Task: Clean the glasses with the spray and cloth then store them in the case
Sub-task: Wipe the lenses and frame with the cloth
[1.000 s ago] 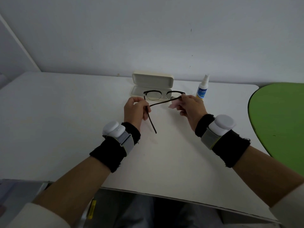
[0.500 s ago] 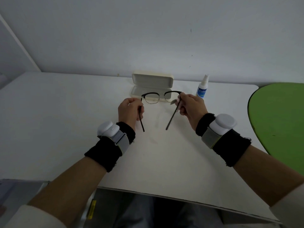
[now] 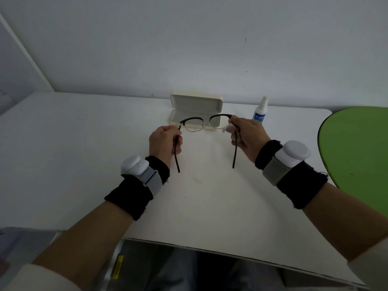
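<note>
Black-rimmed glasses (image 3: 195,120) hang in the air above the white table (image 3: 84,143), both temples unfolded and pointing toward me. My left hand (image 3: 164,141) pinches the left temple near the hinge. My right hand (image 3: 247,137) grips the right temple and also holds a small pale pink cloth (image 3: 227,129) bunched against the frame. Just behind the glasses lies the cream case (image 3: 196,103), lid open and upright. The white spray bottle (image 3: 261,111) with a blue label stands right of the case.
A green rounded table (image 3: 357,148) adjoins the white table on the right. The grey wall rises directly behind the case. The table's front edge runs below my forearms, with my lap beneath it.
The right temple, folded across a second ago, has swung out fully. Both hands have moved apart, and the glasses now face squarely away from me.
</note>
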